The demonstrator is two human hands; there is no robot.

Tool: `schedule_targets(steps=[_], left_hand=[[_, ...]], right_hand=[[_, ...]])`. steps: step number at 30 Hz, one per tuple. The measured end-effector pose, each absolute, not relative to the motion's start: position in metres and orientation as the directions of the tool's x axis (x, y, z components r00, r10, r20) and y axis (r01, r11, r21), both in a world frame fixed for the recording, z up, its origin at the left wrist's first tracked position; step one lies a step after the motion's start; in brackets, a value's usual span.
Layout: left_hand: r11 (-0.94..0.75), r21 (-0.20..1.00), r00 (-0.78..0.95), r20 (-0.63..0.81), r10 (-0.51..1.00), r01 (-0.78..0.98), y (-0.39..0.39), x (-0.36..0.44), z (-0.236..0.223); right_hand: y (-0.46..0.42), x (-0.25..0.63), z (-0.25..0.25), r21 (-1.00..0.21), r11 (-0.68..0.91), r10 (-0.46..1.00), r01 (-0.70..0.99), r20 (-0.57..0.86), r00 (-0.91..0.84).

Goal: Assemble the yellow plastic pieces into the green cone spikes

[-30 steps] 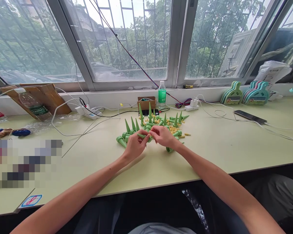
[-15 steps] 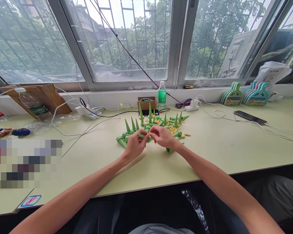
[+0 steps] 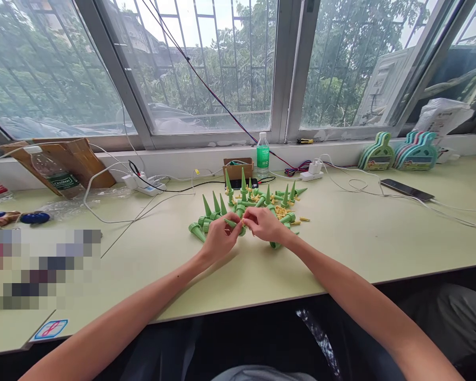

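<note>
Over the near side of a pile of green plastic spikes, my left hand is closed around one green cone-shaped spike, whose tip points left between the fingers. My right hand is pinched against the spike's other end, fingertips meeting those of the left. A small yellow piece seems to be in that pinch, mostly hidden by the fingers. Behind the hands, several green spikes stand upright and others lie on their sides. Small yellow pieces are scattered among them, to the right of my right hand.
A green-labelled bottle and a small cardboard box stand behind the pile. White cables and a power strip run along the back. At right are a phone and fan-shaped plastic boards. A blurred patch covers the left.
Both hands stay together in almost the same place, with slight finger movement at the spike's end. The view has shifted a little.
</note>
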State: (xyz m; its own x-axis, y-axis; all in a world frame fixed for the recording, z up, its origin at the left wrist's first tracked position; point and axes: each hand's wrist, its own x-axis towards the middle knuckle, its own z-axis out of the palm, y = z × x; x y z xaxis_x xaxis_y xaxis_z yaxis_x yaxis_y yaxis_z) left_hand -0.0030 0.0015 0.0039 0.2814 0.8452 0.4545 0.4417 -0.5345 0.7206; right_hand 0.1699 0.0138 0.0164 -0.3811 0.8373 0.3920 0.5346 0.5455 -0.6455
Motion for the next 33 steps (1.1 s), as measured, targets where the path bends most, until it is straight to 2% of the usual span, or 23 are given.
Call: schedule_targets(steps=[6, 33], left_hand=[[-0.538, 0.711, 0.341, 0.419, 0.841, 0.453, 0.0012, -0.0042, 0.0038], [-0.578, 0.654, 0.357, 0.455, 0.816, 0.488, -0.0012, -0.0028, 0.0049]], right_hand=[[0.0159, 0.1704, 0.0124, -0.624, 0.566, 0.823, 0.539, 0.393, -0.41], [0.0148, 0.172, 0.0113, -0.605, 0.581, 0.811, 0.545, 0.37, -0.453]])
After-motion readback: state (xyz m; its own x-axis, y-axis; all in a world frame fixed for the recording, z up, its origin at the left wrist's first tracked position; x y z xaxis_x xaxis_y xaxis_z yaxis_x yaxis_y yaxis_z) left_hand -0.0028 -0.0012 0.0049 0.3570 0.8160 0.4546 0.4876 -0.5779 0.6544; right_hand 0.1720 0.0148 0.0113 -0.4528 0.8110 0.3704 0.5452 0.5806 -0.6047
